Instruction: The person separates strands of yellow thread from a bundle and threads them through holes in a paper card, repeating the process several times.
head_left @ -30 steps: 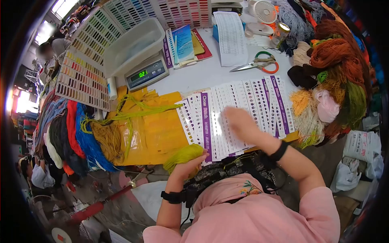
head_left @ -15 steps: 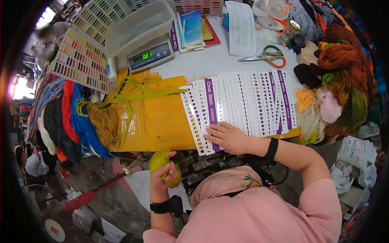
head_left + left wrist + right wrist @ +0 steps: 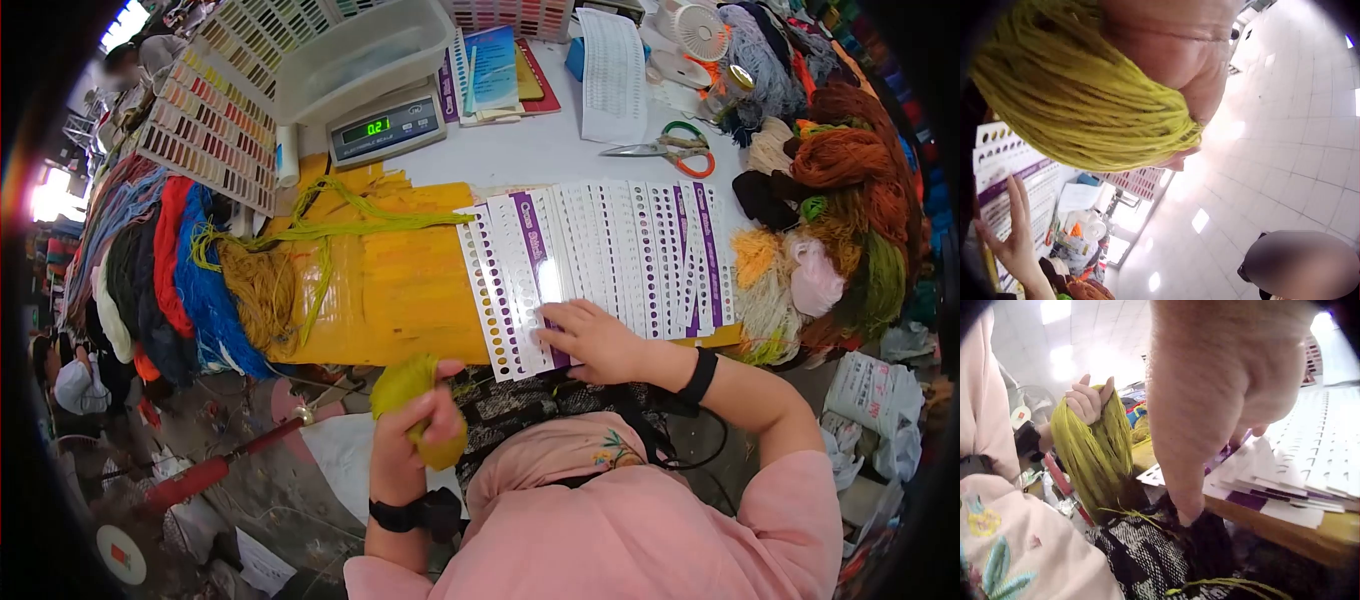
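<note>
In the head view the left hand (image 3: 428,418) grips a yellow-green yarn skein (image 3: 396,384) off the table's front edge. The right wrist view shows that skein (image 3: 1094,462) hanging in a loop from the curled fingers of the left hand (image 3: 1088,403). The right hand (image 3: 600,343) rests with spread fingers on the lower left part of the fanned white punched cards (image 3: 610,250), touching a purple-striped card (image 3: 537,250). Its thumb points down past the cards' edge in the right wrist view.
Yellow-green strands (image 3: 350,222) lie across the yellow wrapping (image 3: 415,290). Behind are a scale (image 3: 388,130) under a plastic tub (image 3: 365,62), booklets (image 3: 495,70) and scissors (image 3: 670,150). Coloured yarn bundles (image 3: 840,150) flank the cards on the right, others (image 3: 215,310) the left.
The right hand came down from above the cards onto their lower left part. With the skein, the left hand moved left off the cards' edge and turned, raising it slightly. The head view shifted.
</note>
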